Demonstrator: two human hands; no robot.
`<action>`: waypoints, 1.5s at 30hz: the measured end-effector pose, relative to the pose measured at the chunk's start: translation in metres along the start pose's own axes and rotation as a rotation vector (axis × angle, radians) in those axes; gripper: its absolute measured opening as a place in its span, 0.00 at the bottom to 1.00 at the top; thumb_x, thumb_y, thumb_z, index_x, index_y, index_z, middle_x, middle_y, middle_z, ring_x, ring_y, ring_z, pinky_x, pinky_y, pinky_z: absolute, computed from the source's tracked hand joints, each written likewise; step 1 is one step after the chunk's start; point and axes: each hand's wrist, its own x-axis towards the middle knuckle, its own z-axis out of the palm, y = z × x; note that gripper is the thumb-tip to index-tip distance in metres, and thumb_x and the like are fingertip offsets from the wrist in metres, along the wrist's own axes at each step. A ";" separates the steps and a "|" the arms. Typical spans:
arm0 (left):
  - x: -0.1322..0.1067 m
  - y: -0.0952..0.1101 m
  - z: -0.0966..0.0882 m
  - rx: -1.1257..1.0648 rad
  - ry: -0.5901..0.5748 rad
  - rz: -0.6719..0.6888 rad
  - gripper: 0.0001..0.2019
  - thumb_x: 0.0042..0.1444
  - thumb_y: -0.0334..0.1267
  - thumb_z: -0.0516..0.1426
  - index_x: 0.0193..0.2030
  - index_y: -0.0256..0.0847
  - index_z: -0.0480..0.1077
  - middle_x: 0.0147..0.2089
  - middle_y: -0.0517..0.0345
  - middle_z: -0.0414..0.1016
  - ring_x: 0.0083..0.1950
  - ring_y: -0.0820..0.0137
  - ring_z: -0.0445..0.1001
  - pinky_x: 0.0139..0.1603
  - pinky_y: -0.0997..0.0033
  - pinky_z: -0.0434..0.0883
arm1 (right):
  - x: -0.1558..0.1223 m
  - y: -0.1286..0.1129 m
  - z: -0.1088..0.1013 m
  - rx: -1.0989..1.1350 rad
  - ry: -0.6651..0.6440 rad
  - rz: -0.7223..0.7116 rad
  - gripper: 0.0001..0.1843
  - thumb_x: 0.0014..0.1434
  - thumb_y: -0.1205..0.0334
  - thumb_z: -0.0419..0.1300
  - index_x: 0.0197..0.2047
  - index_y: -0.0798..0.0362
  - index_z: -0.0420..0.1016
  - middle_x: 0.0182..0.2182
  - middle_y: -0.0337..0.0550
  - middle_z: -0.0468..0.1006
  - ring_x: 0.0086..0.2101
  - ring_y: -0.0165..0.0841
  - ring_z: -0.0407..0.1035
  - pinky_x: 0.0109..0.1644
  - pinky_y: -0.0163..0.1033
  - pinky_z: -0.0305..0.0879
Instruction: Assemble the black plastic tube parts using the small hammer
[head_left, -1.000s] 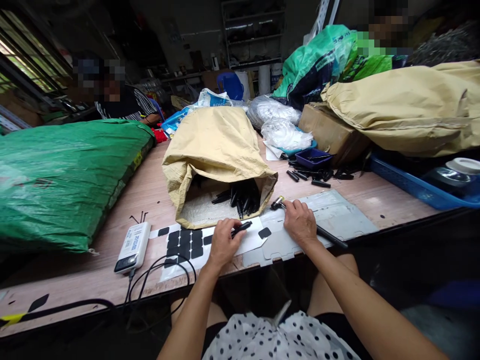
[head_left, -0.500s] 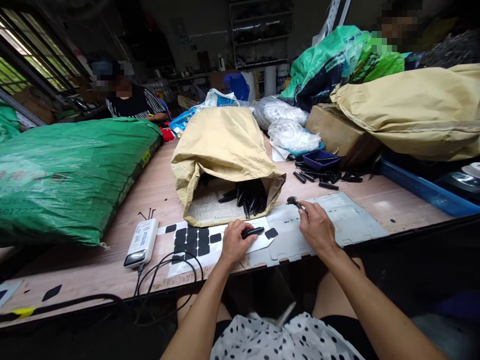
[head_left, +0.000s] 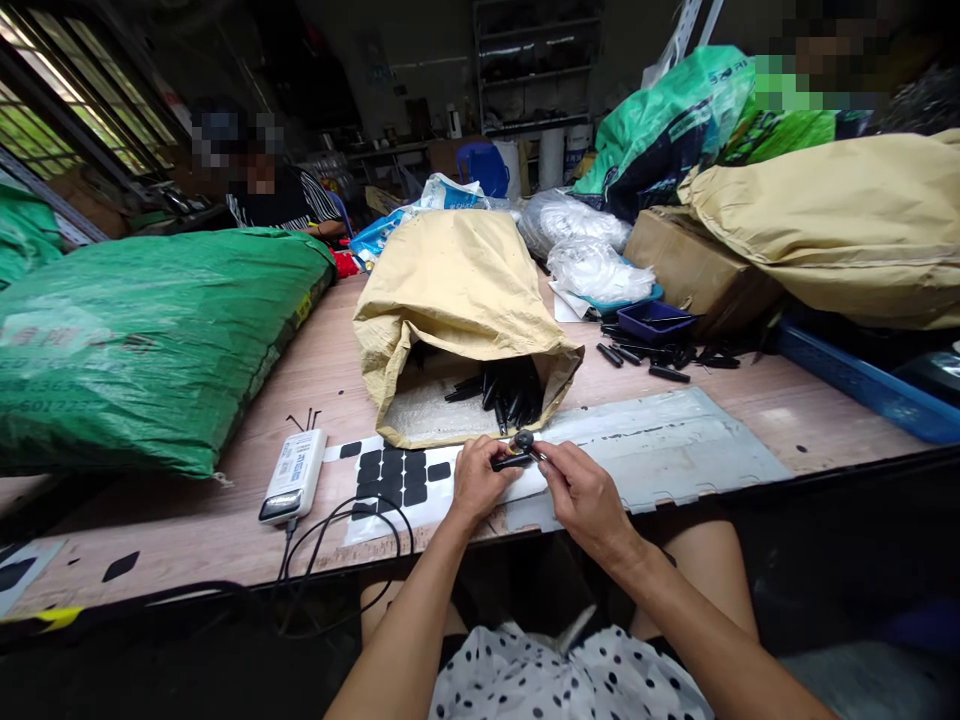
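Observation:
My left hand point(head_left: 478, 482) is closed around a short black plastic stick point(head_left: 508, 461) near the table's front edge. My right hand point(head_left: 577, 490) pinches a small tool with a round black head point(head_left: 524, 440) against the stick's end. Both hands meet above a white sheet of black adhesive pads point(head_left: 390, 478). Just behind them a tan woven sack point(head_left: 457, 290) lies open on its side, with several more black sticks point(head_left: 502, 390) in its mouth. A grey metal plate point(head_left: 660, 445) lies to the right of my hands.
A white power bank point(head_left: 294, 476) with a black cable sits left of the pads. A large green sack point(head_left: 142, 340) fills the left. A blue tray point(head_left: 651, 320), loose black sticks, a cardboard box and more sacks are at the right. Two other people sit behind.
My right hand moved left from the metal plate with the small tool and met my left hand at the black stick. The view shifted slightly leftward.

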 end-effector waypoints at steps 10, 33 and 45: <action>-0.002 0.002 0.000 -0.002 0.022 0.005 0.09 0.48 0.30 0.68 0.35 0.46 0.77 0.38 0.61 0.77 0.46 0.64 0.70 0.49 0.63 0.66 | -0.002 0.005 -0.007 -0.124 0.005 0.040 0.19 0.70 0.65 0.50 0.60 0.50 0.73 0.41 0.46 0.78 0.44 0.38 0.72 0.50 0.42 0.70; -0.005 0.007 -0.005 0.080 -0.019 0.019 0.13 0.47 0.30 0.64 0.41 0.46 0.76 0.41 0.60 0.76 0.48 0.61 0.70 0.51 0.61 0.66 | 0.011 0.080 -0.024 -0.572 0.030 0.170 0.14 0.65 0.65 0.55 0.50 0.49 0.78 0.37 0.45 0.75 0.41 0.39 0.64 0.44 0.42 0.56; -0.004 0.006 -0.003 0.109 -0.019 0.040 0.11 0.48 0.32 0.65 0.40 0.46 0.77 0.41 0.59 0.76 0.47 0.61 0.70 0.52 0.61 0.66 | 0.013 0.075 -0.016 -0.699 -0.007 0.159 0.14 0.66 0.65 0.53 0.53 0.51 0.75 0.39 0.48 0.72 0.42 0.41 0.61 0.42 0.43 0.50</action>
